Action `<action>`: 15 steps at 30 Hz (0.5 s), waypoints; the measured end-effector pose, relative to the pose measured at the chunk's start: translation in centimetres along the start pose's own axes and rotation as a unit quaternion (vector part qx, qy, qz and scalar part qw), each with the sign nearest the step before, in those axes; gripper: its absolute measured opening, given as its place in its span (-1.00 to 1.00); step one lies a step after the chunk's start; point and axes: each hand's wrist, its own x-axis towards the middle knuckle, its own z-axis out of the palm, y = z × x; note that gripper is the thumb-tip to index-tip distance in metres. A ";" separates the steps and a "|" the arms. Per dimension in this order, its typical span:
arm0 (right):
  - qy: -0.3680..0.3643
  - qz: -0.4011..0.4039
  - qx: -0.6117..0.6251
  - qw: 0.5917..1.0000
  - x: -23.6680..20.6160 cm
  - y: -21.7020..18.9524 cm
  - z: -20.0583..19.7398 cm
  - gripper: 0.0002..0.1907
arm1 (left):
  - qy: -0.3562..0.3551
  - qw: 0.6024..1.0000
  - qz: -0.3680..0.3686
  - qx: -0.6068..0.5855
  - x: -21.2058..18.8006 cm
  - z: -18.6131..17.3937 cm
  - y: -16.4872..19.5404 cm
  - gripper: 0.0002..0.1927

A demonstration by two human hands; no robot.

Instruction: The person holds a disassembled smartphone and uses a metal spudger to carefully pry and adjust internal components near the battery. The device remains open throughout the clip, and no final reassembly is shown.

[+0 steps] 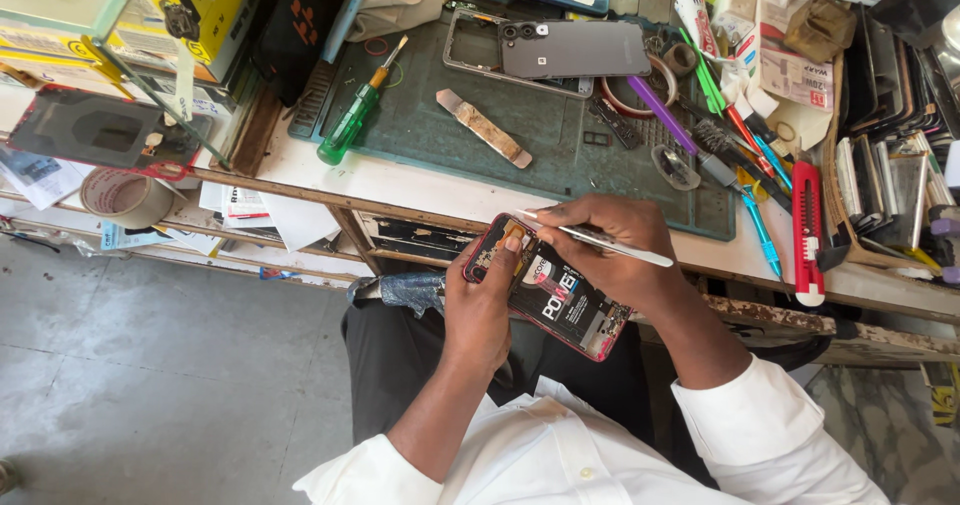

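Observation:
My left hand (482, 300) grips an opened smartphone (560, 300) with a red frame and an exposed black battery, held over my lap below the bench edge. The thumb rests on the phone's upper corner. My right hand (610, 255) holds metal tweezers (600, 238) pen-style, their tip touching the top corner of the phone near the left thumb. Both hands are close together on the phone.
A dark green work mat (560, 135) covers the bench (400, 180). On it lie a green-handled screwdriver (352, 120), a flat scraper (484, 128), a grey phone (560, 50) and tape rolls. A red utility knife (807, 227) and pens lie at right. Grey floor (150, 365) at left.

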 end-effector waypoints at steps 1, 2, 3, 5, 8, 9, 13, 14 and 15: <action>0.005 0.002 0.022 1.000 0.0 0.2 0.0 -0.86 | -0.004 1.000 0.002 -0.002 0.0 0.0 0.0 -0.69; 0.010 0.005 0.043 0.999 -0.1 0.4 -0.1 -0.86 | 0.001 1.000 -0.002 0.000 0.1 -0.1 -0.1 -0.69; 0.015 0.007 0.065 0.998 -0.2 0.6 -0.2 -0.86 | 0.006 1.000 -0.005 0.002 0.1 -0.1 -0.1 -0.69; 0.013 0.029 0.106 0.994 -0.3 0.8 -0.2 -0.83 | 0.011 1.000 -0.015 0.003 0.1 -0.1 0.0 -0.70; 0.004 0.040 0.125 0.991 -0.2 0.9 -0.4 -0.82 | -0.001 1.000 -0.023 0.012 0.1 -0.2 0.3 -0.72; 0.000 0.040 0.124 0.991 -0.1 0.9 -0.4 -0.81 | -0.013 1.000 -0.018 0.023 0.0 -0.2 0.6 -0.74; -0.040 -0.001 0.071 0.997 0.7 0.2 -0.9 -0.81 | -0.082 0.986 0.027 0.146 -1.3 -0.4 1.8 -0.81; -0.055 -0.016 0.037 0.998 0.8 -0.1 -1.3 -0.81 | -0.092 0.980 0.030 0.175 -1.6 -0.4 2.1 -0.82; -0.069 -0.032 0.004 0.997 0.9 -0.5 -1.7 -0.81 | -0.101 0.973 0.034 0.204 -1.8 -0.3 2.5 -0.82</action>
